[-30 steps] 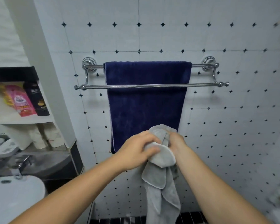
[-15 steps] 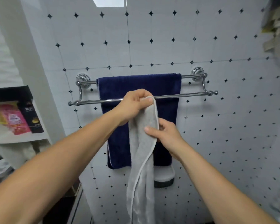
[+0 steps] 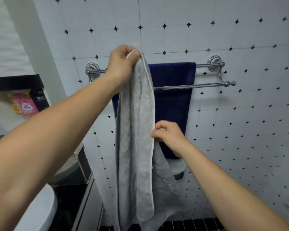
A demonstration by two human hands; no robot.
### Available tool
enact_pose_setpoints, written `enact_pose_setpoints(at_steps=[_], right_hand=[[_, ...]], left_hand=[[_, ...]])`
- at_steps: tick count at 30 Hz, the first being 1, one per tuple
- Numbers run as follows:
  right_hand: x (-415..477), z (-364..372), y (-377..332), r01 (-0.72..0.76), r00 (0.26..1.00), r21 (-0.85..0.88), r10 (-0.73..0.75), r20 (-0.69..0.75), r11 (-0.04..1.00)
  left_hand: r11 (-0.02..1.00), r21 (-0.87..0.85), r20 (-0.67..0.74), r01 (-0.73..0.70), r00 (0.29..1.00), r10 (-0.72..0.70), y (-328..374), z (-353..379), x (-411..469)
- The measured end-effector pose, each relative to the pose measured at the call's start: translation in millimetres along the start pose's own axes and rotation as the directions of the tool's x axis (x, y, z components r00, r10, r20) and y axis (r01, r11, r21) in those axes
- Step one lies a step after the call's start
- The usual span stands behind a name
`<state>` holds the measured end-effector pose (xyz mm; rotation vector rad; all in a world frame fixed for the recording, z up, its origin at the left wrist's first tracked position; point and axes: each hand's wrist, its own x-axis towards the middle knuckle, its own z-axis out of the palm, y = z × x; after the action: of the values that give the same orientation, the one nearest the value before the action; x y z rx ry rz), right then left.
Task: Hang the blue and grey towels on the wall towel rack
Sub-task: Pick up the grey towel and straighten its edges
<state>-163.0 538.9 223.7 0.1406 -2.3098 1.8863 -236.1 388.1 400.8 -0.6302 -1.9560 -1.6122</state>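
Head view: the soft grey terry towel with a pale hem [image 3: 133,130] hangs bunched lengthwise in front of the chrome double-bar wall towel rack [image 3: 207,85], not yet on it. The left hand [image 3: 122,64] holds it up at about rear-bar height, fingers [image 3: 133,55] curled tight around its top corner. The right hand [image 3: 169,135] pinches the hemmed edge about halfway down. The dark blue plush towel [image 3: 173,100] already drapes over the rear bar. The grey cloth looks light, limp and easy to grip. It will probably sag wherever unsupported, so holding two corners of one short edge should spread it flat for draping over the front bar.
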Motion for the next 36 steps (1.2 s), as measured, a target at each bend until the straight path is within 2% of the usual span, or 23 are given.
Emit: enact_pose_setpoints(at_steps=[4, 5, 7, 10, 13, 17, 20, 23, 25, 27, 30, 33, 36], right_hand=[[-13, 19, 27, -0.101, 0.99, 0.175, 0.082, 0.112, 0.979], [-15, 24, 33, -0.115, 0.986, 0.188, 0.089, 0.144, 0.975], [-17, 33, 47, -0.148, 0.977, 0.103, 0.13, 0.167, 0.984], [-19, 36, 92, -0.244, 0.964, -0.064, 0.249, 0.09, 0.968], [-27, 26, 143, -0.347, 0.936, -0.116, 0.351, 0.015, 0.931], [-31, 12, 167, -0.472, 0.878, 0.021, 0.472, -0.081, 0.881], [-20, 5, 150, -0.516, 0.836, 0.146, 0.534, -0.126, 0.844], [-4, 1, 118, -0.453, 0.842, 0.283, 0.51, -0.177, 0.846], [1, -3, 91, -0.367, 0.878, 0.367, 0.448, -0.166, 0.855], [2, -6, 62, -0.299, 0.913, 0.475, 0.393, -0.111, 0.828], [4, -5, 22, -0.22, 0.945, 0.602, 0.321, -0.065, 0.768], [7, 1, -3, -0.162, 0.968, 0.662, 0.248, -0.037, 0.732], [8, 8, -14, -0.105, 0.985, 0.573, 0.166, -0.055, 0.813]], left_hand=[[0.996, 0.024, -0.051, 0.086, 0.995, -0.085, -4, 1, 3], [0.995, 0.016, -0.064, 0.1, 0.993, -0.099, -5, 1, 5], [0.993, 0.006, -0.087, 0.121, 0.989, -0.12, -4, 0, 7], [0.992, -0.018, -0.127, 0.122, 0.984, -0.123, -1, -10, 14], [0.991, 0.02, -0.153, 0.131, 0.98, -0.126, -2, -32, 21], [0.981, 0.112, -0.138, 0.16, 0.98, -0.144, -15, -53, 21], [0.926, 0.249, -0.132, 0.284, 0.957, -0.258, -39, -58, 13], [0.869, 0.331, -0.138, 0.367, 0.93, -0.34, -71, -62, -8], [0.835, 0.378, -0.127, 0.4, 0.916, -0.382, -90, -63, -31], [0.854, 0.378, -0.005, 0.358, 0.923, -0.385, -101, -60, -57], [0.899, 0.26, 0.196, 0.352, 0.892, -0.406, -102, -54, -94], [0.913, 0.098, 0.323, 0.397, 0.855, -0.406, -99, -46, -121], [0.908, 0.014, 0.366, 0.418, 0.843, -0.394, -102, -40, -138]])
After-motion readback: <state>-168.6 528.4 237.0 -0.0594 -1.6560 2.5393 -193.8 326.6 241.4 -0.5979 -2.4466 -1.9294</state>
